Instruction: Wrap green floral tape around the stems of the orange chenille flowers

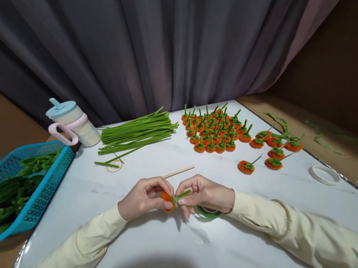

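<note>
My left hand (143,198) pinches a small orange fuzzy pumpkin shape (167,200) just above the white table (123,251). My right hand (205,193) is closed on the green stem (182,194) that sticks out of it, and a roll of green tape (208,213) lies under that hand. A thin wooden stick (178,171) lies just beyond my fingers. Both sleeves are cream coloured.
Many finished orange pieces with green stems (214,130) lie at the back right, with loose ones (272,151) nearer. A bundle of green pipe cleaners (138,133), a lidded cup (73,123), a blue basket of leaves (20,186) and a white ring (324,174) surround them.
</note>
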The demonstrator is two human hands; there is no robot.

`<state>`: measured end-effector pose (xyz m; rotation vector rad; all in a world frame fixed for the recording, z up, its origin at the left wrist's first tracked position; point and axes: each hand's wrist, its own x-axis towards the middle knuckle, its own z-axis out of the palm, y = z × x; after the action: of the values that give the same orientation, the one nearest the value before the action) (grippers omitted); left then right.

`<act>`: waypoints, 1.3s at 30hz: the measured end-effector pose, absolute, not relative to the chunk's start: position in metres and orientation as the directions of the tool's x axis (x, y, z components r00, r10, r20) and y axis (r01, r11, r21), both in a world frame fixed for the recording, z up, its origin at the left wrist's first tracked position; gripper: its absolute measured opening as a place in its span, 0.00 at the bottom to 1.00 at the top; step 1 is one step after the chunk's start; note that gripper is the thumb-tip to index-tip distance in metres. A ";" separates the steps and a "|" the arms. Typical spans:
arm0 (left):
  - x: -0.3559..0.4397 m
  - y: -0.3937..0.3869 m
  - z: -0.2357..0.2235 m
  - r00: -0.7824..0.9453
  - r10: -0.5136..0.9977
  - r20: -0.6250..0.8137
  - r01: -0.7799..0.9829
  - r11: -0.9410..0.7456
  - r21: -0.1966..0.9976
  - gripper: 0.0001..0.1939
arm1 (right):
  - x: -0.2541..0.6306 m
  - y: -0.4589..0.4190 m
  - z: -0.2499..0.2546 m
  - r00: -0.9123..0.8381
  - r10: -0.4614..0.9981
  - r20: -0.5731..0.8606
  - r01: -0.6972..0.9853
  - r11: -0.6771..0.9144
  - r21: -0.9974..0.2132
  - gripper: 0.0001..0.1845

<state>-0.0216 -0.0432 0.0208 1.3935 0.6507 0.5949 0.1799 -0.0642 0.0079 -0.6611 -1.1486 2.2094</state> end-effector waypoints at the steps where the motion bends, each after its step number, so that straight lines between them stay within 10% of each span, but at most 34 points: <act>1: -0.022 -0.043 0.021 0.687 0.725 -0.059 -0.008 0.089 0.996 0.09 | 0.180 -0.063 0.006 -0.723 0.671 -0.165 -0.262 -0.488 -0.833 0.16; 16: -0.022 -0.043 0.022 0.664 0.740 -0.110 0.031 0.121 0.992 0.12 | 0.182 -0.064 0.018 -0.660 0.735 -0.155 -0.136 -0.321 -0.937 0.15; 22: -0.021 -0.041 0.018 0.623 0.751 -0.220 0.033 0.256 0.966 0.16 | 0.182 -0.070 0.020 -0.551 0.833 0.048 0.141 0.150 -0.979 0.08; 31: -0.020 -0.039 0.013 0.663 0.674 -0.326 -0.089 0.503 0.860 0.18 | 0.184 -0.073 0.008 -0.539 0.730 0.420 0.314 0.637 -0.704 0.05; 39: -0.020 -0.039 0.001 0.706 0.567 -0.426 -0.172 0.720 0.673 0.14 | 0.186 -0.070 0.006 -0.675 0.368 0.639 0.404 0.910 -0.097 0.10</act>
<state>-0.0196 -0.0395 0.0007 0.6453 0.6685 0.4437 0.1859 -0.0696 0.0058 -0.5479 -2.3772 -0.0675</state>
